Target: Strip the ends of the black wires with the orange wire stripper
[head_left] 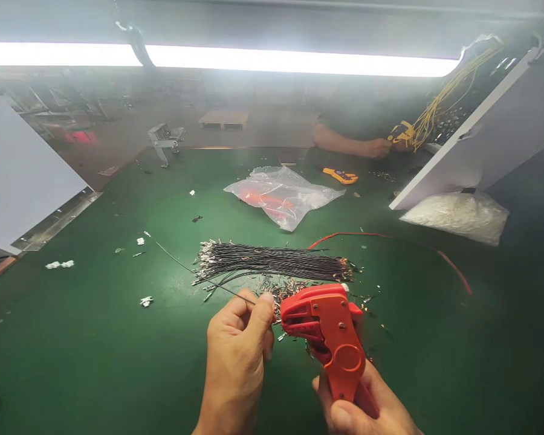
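Observation:
Between thumb and fingers, my left hand (240,344) pinches a thin black wire (185,266) near one end. The wire's other end, tipped with a small metal terminal, sticks out to the upper left. My right hand (367,402) is wrapped round the handle of a red wire stripper (333,332), whose jaws face left, just beside my left fingertips. Whether the wire's near end is in the jaws cannot be seen. Behind both hands lies a bundle of black wires (272,261), with terminals on its left ends. Short wire scraps (292,289) are heaped in front of it.
A clear plastic bag (285,196) with something red in it lies farther back, near a yellow wire stripper (341,176). A red wire (372,234) curves across the right. Another person's hand (376,148) is by yellow wires (435,109). White panels (485,133) stand at both sides.

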Motion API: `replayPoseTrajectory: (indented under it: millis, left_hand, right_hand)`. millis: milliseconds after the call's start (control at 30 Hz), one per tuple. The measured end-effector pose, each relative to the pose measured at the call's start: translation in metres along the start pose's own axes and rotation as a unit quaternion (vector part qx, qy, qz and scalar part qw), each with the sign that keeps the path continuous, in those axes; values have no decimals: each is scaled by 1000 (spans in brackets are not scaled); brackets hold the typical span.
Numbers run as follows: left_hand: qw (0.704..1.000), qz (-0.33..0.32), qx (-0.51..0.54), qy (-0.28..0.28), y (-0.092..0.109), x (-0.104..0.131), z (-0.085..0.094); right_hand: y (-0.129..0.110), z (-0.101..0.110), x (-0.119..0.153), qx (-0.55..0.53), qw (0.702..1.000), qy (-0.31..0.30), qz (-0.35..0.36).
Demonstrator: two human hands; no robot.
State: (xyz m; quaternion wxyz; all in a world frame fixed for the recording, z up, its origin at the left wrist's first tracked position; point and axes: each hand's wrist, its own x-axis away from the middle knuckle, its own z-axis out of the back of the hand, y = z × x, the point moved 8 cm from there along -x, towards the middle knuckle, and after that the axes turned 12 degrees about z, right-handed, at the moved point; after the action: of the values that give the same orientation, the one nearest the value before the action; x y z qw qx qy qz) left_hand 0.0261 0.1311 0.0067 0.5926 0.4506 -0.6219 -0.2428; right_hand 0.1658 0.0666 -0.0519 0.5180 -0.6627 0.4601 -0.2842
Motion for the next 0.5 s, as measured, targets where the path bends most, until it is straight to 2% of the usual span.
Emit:
replayPoseTrajectory:
  millis: [200,500]
  left_hand:
    - [999,-9,20,-26,1,3,-2]
    - [996,-2,73,-44,-3,4,-1]
  right_hand:
    - [-8,-2,2,-11,999,27,-18]
    - [0,-12,-2,-97,995,-13,-5]
